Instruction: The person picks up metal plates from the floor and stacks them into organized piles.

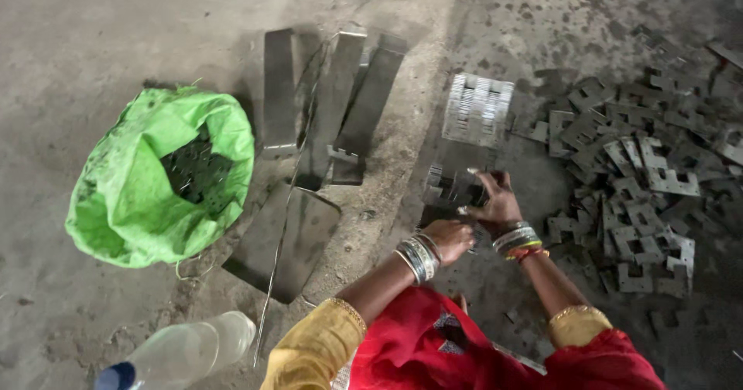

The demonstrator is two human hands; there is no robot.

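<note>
The right hand [495, 200] grips a small stack of notched metal plates [453, 189] on the concrete floor [116, 18], fingers wrapped over the stack's right end and top. The left hand [449, 239] sits just below and left of it, curled closed near the stack's near edge; whether it actually pinches a plate is not clear from this angle. Both wrists carry bangles.

The held stack lies with its long axis running roughly left to right across the view, its notched edges facing up and away from the person. Directly beyond it, touching or nearly so, stands a longer packed row of plates [477, 110], seen edge-on as a pale ribbed block; its long axis runs away from the person, tilting slightly to the right.

To the right, a loose heap of the same flat notched plates [642, 181] spreads over the floor, pieces lying at every angle. To the left of the hands, three long metal bars [333, 96] lie side by side, fanned out and pointing away from the person, with a flat metal sheet [282, 239] nearer. A thin wire [286, 204] runs across the sheet and bars. Further left is an open green sack [159, 173] holding dark small pieces. A clear plastic bottle [182, 351] with a blue cap lies at the lower left.
</note>
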